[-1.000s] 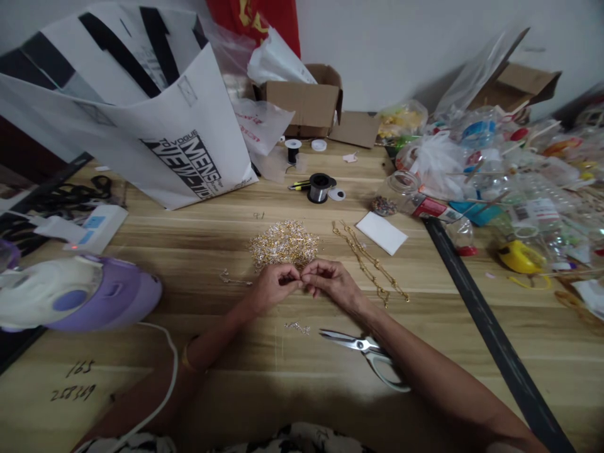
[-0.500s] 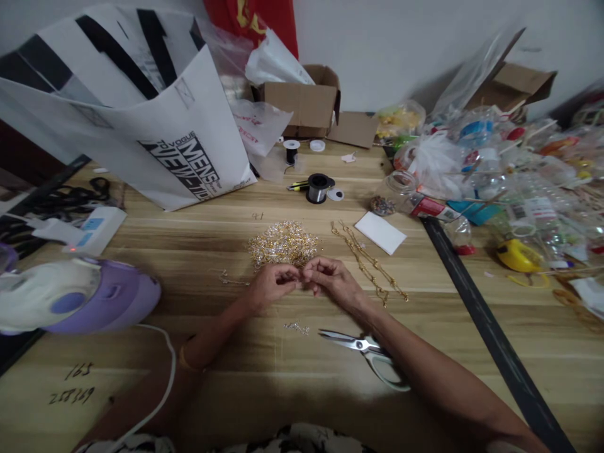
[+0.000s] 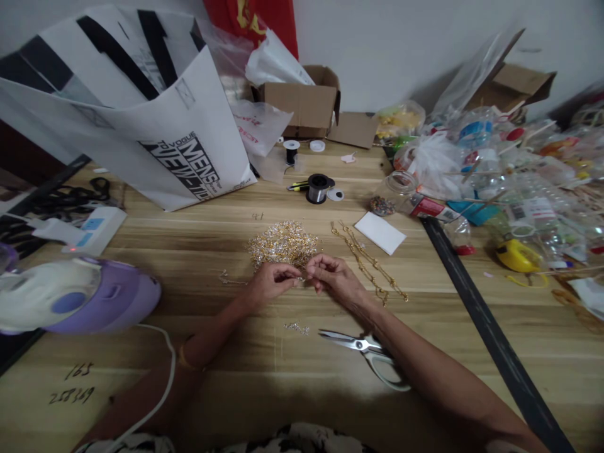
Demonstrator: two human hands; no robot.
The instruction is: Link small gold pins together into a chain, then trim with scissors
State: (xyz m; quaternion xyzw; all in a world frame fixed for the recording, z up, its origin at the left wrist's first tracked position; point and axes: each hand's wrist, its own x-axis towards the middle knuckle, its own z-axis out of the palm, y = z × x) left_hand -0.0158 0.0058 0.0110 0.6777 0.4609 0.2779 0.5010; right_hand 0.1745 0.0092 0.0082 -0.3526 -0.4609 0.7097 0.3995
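My left hand [image 3: 275, 281] and my right hand [image 3: 333, 275] are close together at the near edge of a pile of gold and silver beaded chain [image 3: 283, 244]. Fingers and thumb of each hand are pinched; what lies between the fingertips is too small to make out. A thin beaded strand [image 3: 231, 280] runs out to the left of my left hand. Gold chains [image 3: 368, 261] lie to the right of my right hand. Nearer me are a small heap of silvery bits [image 3: 297, 328] and scissors [image 3: 361, 345], the latter beside my right forearm.
Wire spools [image 3: 318, 189], a white pad [image 3: 380, 232] and a jar of beads [image 3: 394, 194] stand beyond the hands. At left are a purple-and-white appliance [image 3: 104, 296] with a cord, a power strip [image 3: 97, 231] and a large bag [image 3: 189, 138]. Plastic bottles [image 3: 533, 214] crowd the right.
My right hand has shifted slightly right, so the gap between the two hands' fingertips is a little wider. The pile, chains and scissors have stayed in place.
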